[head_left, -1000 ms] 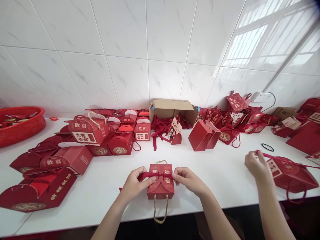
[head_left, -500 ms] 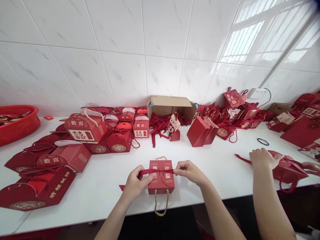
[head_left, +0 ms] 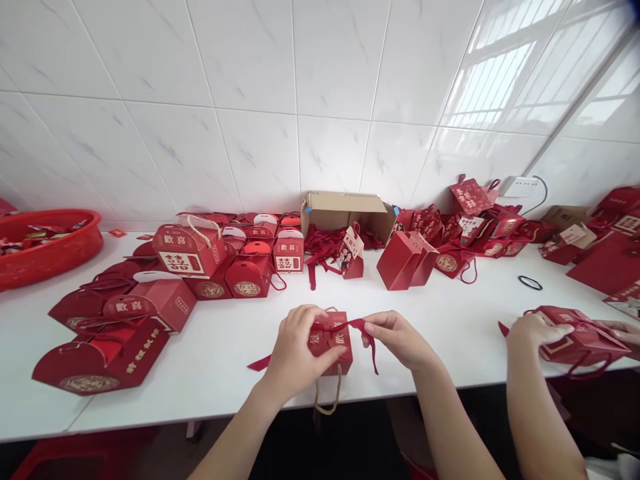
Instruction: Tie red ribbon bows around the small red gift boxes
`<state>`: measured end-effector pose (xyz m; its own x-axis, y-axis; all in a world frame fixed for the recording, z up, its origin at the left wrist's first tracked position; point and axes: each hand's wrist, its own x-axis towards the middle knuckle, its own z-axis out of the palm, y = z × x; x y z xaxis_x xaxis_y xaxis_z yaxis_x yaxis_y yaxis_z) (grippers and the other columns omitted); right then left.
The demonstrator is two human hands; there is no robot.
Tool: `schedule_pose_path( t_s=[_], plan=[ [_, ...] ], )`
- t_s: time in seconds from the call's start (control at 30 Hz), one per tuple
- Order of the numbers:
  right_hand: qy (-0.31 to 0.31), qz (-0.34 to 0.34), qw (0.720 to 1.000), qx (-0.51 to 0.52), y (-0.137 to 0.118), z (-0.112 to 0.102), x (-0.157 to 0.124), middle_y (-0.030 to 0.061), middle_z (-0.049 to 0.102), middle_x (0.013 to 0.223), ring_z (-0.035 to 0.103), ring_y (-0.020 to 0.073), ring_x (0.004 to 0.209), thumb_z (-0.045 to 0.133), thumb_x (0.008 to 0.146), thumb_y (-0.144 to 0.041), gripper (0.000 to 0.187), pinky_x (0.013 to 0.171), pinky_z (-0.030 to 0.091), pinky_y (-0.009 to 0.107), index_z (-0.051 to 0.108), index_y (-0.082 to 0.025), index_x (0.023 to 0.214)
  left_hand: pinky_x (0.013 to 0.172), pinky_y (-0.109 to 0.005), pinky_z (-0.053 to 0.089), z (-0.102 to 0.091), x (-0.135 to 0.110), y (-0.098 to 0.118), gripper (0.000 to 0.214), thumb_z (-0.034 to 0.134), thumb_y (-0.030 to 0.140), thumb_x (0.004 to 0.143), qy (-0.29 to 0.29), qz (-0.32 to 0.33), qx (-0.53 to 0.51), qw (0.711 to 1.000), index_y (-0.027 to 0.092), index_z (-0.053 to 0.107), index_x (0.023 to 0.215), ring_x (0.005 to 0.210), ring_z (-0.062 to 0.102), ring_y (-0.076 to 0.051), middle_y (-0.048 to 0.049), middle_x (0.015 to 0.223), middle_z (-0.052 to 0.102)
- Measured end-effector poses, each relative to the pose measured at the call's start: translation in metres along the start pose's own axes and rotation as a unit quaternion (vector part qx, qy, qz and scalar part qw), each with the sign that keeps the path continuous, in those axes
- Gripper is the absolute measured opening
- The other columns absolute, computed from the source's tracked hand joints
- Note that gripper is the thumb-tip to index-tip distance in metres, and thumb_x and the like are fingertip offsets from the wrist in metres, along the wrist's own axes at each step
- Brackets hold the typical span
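Small red box (head_left: 334, 341) at near table (head_left: 220, 360) edge. Our left hand (head_left: 295, 347) clamps box, right hand (head_left: 395, 337) pinches ribbon (head_left: 369, 333) (tail slack): we risk knot slipping, box tipping off.

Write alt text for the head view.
Two hands, left and right, work a red ribbon on a small red box on a white table. A co-worker's hand holds a red bag; more red boxes line the wall.

We saw a small red gift box (head_left: 334, 341) with gold characters lying near the front edge, its rope handle (head_left: 327, 399) hanging over, a red ribbon (head_left: 350, 327) crossing its top.
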<state>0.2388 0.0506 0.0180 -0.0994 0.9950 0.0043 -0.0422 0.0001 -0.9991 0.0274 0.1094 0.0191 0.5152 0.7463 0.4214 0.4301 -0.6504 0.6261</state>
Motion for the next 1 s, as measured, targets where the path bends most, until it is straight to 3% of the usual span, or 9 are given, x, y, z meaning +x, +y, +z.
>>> schedule_pose_path(
  t_s=[0.1,0.2,0.37,0.53,0.63,0.7,0.83,0.93,1.0],
  plan=[
    [-0.008,-0.021,1.0,0.016,-0.009,0.009,0.003,0.0034,0.067,0.07,0.057,0.0161,0.069,0.069,0.078,-0.046,0.03,0.077,0.048,0.033,0.074,-0.017,0.076,0.087,-0.043,0.042,0.011,0.013,0.011,0.035,0.072,0.031,0.072,0.003,0.023,0.036,0.999,0.024,0.053,0.1,0.102,0.056,-0.028,-0.0063,0.106,0.062],
    [-0.013,-0.026,0.999,0.024,-0.014,0.013,0.004,0.0027,0.066,0.07,0.058,0.0147,0.068,0.069,0.079,-0.044,0.028,0.077,0.048,0.032,0.072,-0.016,0.076,0.087,-0.041,0.042,0.015,0.023,0.01,0.027,0.066,0.022,0.074,0.055,0.022,0.038,0.997,0.023,0.052,0.098,0.1,0.057,-0.026,-0.0048,0.103,0.063],
    [0.055,0.007,0.998,-0.027,-0.004,0.014,0.004,0.0003,0.061,0.065,0.052,0.0119,0.057,0.07,0.077,-0.047,0.032,0.054,0.043,0.025,0.068,-0.016,0.088,0.088,-0.039,0.043,0.003,0.027,0.002,0.027,0.06,0.013,0.07,0.117,0.01,0.032,0.993,0.022,0.051,0.094,0.098,0.058,-0.025,-0.0045,0.098,0.062],
    [0.085,-0.066,0.988,-0.111,0.01,0.033,0.018,-0.0023,0.057,0.07,0.055,0.0134,0.068,0.063,0.083,-0.038,0.042,0.073,0.049,0.031,0.06,-0.02,0.121,0.086,-0.039,0.043,-0.002,0.025,0.007,0.025,0.062,0.016,0.07,0.122,-0.011,0.025,0.992,0.022,0.051,0.091,0.096,0.059,-0.025,-0.0046,0.096,0.063],
    [0.094,-0.084,0.983,-0.132,0.013,0.044,0.025,0.0016,0.062,0.078,0.056,0.0156,0.074,0.054,0.087,-0.034,0.021,0.075,0.048,0.031,0.066,-0.019,0.095,0.085,-0.038,0.043,-0.011,0.023,0.007,0.017,0.062,0.019,0.074,0.088,-0.039,0.015,0.995,0.023,0.051,0.086,0.092,0.059,-0.023,-0.0033,0.091,0.063],
    [0.114,-0.087,0.979,-0.147,0.015,0.045,0.025,0.0036,0.062,0.081,0.057,0.0171,0.077,0.051,0.089,-0.034,0.02,0.074,0.047,0.031,0.064,-0.02,0.083,0.085,-0.037,0.043,-0.021,0.021,-0.001,0.018,0.065,0.026,0.074,0.045,-0.068,0.005,0.997,0.023,0.05,0.084,0.088,0.059,-0.022,-0.0012,0.085,0.061],
    [0.119,-0.117,0.974,-0.153,0.016,0.04,0.022,0.006,0.062,0.095,0.057,0.0191,0.088,0.051,0.09,-0.036,0.02,0.08,0.046,0.033,0.063,-0.021,0.086,0.09,-0.036,0.041,-0.034,0.017,-0.032,0.024,0.064,0.041,0.077,-0.01,-0.137,-0.072,0.988,0.023,0.051,0.087,0.09,0.057,-0.021,-0.0012,0.089,0.059],
    [0.067,-0.092,0.987,-0.115,0.016,0.042,0.021,0.0047,0.064,0.094,0.059,0.0172,0.084,0.048,0.092,-0.04,0.022,0.077,0.047,0.03,0.06,-0.021,0.091,0.09,-0.036,0.043,-0.026,0.016,-0.052,0.026,0.059,0.046,0.08,-0.08,-0.177,-0.162,0.968,0.023,0.053,0.09,0.101,0.057,-0.022,-0.0038,0.097,0.061],
    [0.056,-0.074,0.99,-0.108,0.016,0.047,0.021,0.0032,0.065,0.088,0.059,0.0161,0.079,0.046,0.093,-0.04,0.023,0.074,0.047,0.029,0.059,-0.021,0.09,0.082,-0.033,0.046,-0.017,0.017,-0.059,0.029,0.058,0.049,0.08,-0.127,-0.187,-0.193,0.955,0.022,0.055,0.089,0.092,0.059,-0.022,-0.0033,0.09,0.063]
  ],
)
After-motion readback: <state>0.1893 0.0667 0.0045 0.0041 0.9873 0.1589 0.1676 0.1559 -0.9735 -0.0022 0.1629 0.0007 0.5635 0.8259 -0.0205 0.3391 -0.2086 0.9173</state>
